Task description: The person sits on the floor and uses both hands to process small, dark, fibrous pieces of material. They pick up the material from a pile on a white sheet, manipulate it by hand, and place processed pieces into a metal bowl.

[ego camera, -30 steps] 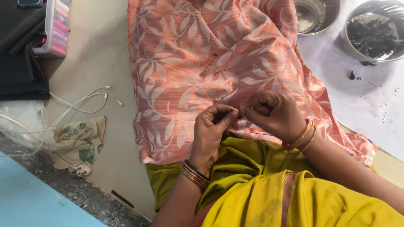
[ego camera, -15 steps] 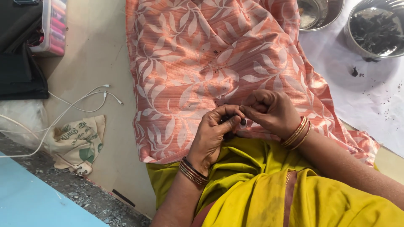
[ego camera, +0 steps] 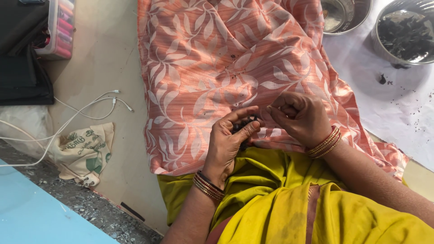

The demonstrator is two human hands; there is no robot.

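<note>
We hold small dark bits (ego camera: 243, 127) cupped in our left hand (ego camera: 230, 142), our right hand (ego camera: 300, 118) pinching closed just beside it, over the peach cloth (ego camera: 217, 58).

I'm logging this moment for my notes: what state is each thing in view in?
Left hand: curled, grip on small dark bits.
Right hand: fingertips pinched together, above the cloth.
Orange leaf-patterned cloth: spread out, speckled with dark crumbs.
Right steel bowl: holds dark pieces.
Left steel bowl: contents unclear.
White cable: loose, unplugged.
</note>
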